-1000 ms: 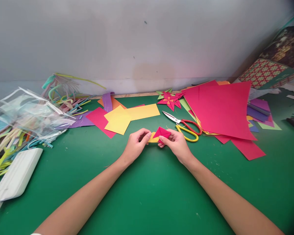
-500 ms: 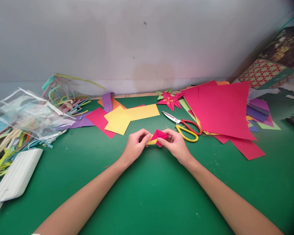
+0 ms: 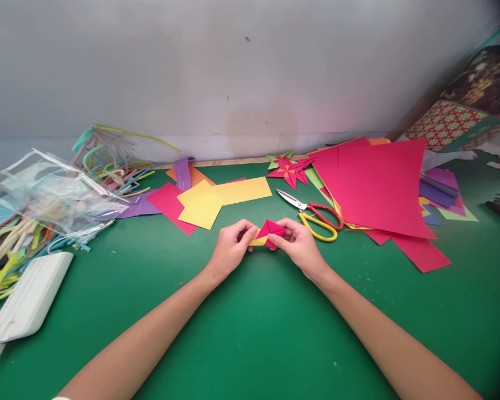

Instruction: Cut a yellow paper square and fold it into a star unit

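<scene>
Between my two hands is a small piece of folded paper (image 3: 269, 228), red on the right and yellow on the left. My left hand (image 3: 232, 244) pinches its yellow end between thumb and fingers. My right hand (image 3: 302, 247) grips the red side, thumb lying across the front. Parts of the folds are covered by my fingers. Just beyond my right hand lie scissors (image 3: 316, 215) with one red and one yellow handle, blades pointing away to the left. Yellow paper pieces (image 3: 202, 204) rest on the green table (image 3: 250, 333) beyond my left hand.
Folded paper stars (image 3: 290, 171) lie near the wall. Large red sheets (image 3: 375, 186) are stacked at right, over smaller scraps. At left are a clear plastic bag (image 3: 45, 183), many coloured pipe cleaners (image 3: 8, 266) and a white flat device (image 3: 33, 297). A patterned box (image 3: 445, 125) stands back right.
</scene>
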{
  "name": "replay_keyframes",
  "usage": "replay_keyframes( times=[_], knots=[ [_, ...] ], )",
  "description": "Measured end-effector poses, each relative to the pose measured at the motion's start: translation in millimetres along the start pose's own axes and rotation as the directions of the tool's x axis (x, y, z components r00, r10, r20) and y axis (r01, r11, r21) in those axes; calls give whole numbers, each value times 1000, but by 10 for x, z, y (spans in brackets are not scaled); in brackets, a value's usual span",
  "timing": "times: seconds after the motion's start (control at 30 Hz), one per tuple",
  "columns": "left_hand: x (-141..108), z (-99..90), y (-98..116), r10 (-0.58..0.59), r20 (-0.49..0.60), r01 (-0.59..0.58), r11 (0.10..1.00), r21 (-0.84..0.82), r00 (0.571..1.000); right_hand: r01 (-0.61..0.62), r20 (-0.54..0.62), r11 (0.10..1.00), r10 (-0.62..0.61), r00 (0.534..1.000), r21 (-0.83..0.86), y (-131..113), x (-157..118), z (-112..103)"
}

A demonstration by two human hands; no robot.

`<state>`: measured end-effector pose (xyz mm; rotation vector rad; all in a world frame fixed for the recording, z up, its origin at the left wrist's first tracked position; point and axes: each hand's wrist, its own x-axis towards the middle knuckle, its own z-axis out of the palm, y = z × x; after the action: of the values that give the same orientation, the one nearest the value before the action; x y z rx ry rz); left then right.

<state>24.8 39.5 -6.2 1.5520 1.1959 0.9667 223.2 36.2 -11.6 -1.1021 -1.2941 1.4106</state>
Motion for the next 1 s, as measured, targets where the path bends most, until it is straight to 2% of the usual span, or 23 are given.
replay_keyframes(
  times=[0.27,0.37,0.5,0.63,0.83,1.0],
  knots=[
    [-15,-9,24,0,-22,1,1000,23,1000,-9,21,999,8,1000,42,13,-1,5],
    [-4,-11,14,-6,-8,5,1000,-25,1000,-6,18,999,5,1000,49,19,0,0],
    [10,-7,10,-28,15,30,993,-113,999,-4,-62,996,9,998,92,9,12,3],
    [12,5,-11,-50,45,55,992,-117,998,8,-171,989,17,985,146,12,25,12],
    [26,13,-74,-56,42,62,987,-151,998,0,-186,987,30,982,159,32,31,30],
    [26,7,-46,-56,56,63,988,-140,997,-5,-184,986,36,982,167,41,31,22]
  ],
)
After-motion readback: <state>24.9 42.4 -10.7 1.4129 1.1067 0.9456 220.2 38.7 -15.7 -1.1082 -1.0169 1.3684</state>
